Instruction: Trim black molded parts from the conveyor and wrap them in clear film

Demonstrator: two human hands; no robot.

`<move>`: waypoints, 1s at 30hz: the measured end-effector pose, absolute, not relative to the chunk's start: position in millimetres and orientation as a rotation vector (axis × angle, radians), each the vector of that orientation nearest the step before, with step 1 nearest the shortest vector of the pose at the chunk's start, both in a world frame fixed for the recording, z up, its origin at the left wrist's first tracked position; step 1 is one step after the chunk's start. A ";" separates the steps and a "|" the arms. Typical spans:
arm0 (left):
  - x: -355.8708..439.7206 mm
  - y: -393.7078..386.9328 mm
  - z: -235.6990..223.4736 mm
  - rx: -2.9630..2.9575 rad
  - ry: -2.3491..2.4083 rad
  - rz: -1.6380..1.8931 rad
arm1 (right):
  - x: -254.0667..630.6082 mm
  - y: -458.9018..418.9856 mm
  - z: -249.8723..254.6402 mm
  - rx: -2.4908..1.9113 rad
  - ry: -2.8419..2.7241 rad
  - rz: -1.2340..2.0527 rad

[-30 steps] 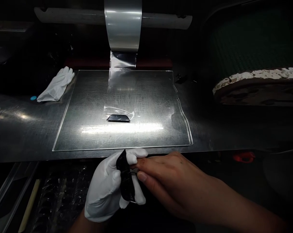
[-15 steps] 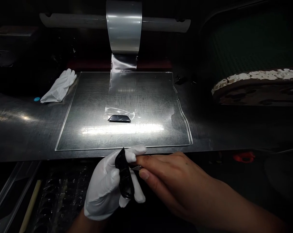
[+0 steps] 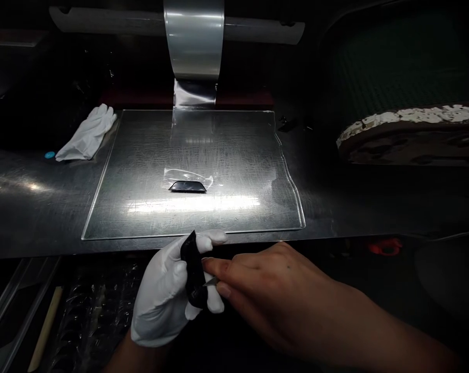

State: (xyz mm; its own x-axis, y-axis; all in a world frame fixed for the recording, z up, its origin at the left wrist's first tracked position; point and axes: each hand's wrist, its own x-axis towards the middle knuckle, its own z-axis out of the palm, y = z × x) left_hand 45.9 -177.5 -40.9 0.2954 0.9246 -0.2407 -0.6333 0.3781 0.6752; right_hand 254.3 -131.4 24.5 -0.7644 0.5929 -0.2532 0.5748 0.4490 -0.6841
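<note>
My left hand [image 3: 159, 295], in a white glove, is closed around a small black plastic part [image 3: 194, 274], held tilted on end below the table's front edge. My bare right hand [image 3: 263, 287] pinches a small pointed metal blade [image 3: 211, 281], whose tip meets the right side of the part near its lower end. The blade's handle is hidden in my palm. Another black part [image 3: 187, 186], trapezoid in outline, lies with a piece of clear film [image 3: 191, 174] on the scratched clear sheet [image 3: 242, 155].
A roll of clear film [image 3: 193, 41] hangs on a bar behind the sheet. An empty white glove [image 3: 87, 133] and a blue dot [image 3: 49, 155] lie at left. Below left is a clear tray [image 3: 77, 316] of dark pieces. A red object [image 3: 385, 246] sits right; a dark green drum-like form [image 3: 405, 67] stands far right.
The blade has moved down along the part's right side, and more of its tip shows. Both hands and the part sit slightly further left; the whole view has shifted a little too.
</note>
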 end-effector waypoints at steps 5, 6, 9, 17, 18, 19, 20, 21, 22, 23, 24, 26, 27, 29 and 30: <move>43.9 -175.6 -39.7 0.511 0.658 1.068 | 253.3 -132.1 25.8 -1.049 -2.609 1.225; 44.3 -175.8 -39.9 0.517 0.652 1.076 | 254.2 -131.6 26.7 -1.043 -2.580 1.217; 46.5 -176.7 -39.9 0.565 0.643 1.110 | 261.3 -129.2 29.9 -1.075 -2.455 1.155; 49.6 -177.2 -31.7 0.583 0.753 1.029 | 279.6 -113.9 35.8 -1.048 -2.388 0.899; 49.6 -178.0 -31.3 0.574 0.751 1.019 | 278.6 -112.1 36.9 -1.006 -2.430 0.865; 49.6 -179.0 -31.1 0.569 0.747 1.009 | 277.1 -110.6 38.3 -0.972 -2.471 0.821; 49.5 -180.1 -31.1 0.567 0.748 0.997 | 275.3 -109.3 39.8 -0.951 -2.513 0.776; 49.4 -181.1 -31.1 0.568 0.750 0.984 | 273.3 -108.3 41.5 -0.941 -2.554 0.738; 49.3 -181.9 -31.0 0.570 0.752 0.974 | 271.3 -107.3 43.2 -0.939 -2.592 0.707; 49.2 -182.7 -30.8 0.572 0.755 0.962 | 269.5 -106.5 44.8 -0.941 -2.625 0.682; 49.0 -183.2 -30.5 0.574 0.762 0.948 | 267.9 -105.7 46.2 -0.945 -2.654 0.662; 48.7 -183.7 -29.6 0.575 0.778 0.927 | 265.6 -103.9 47.9 -0.944 -2.700 0.640; 48.6 -183.9 -29.0 0.571 0.793 0.921 | 264.9 -103.1 48.3 -0.942 -2.719 0.635; 48.3 -184.0 -27.8 0.557 0.823 0.917 | 264.4 -101.6 48.1 -0.941 -2.749 0.629; 48.3 -184.0 -27.2 0.549 0.838 0.917 | 264.4 -101.2 47.7 -0.946 -2.759 0.617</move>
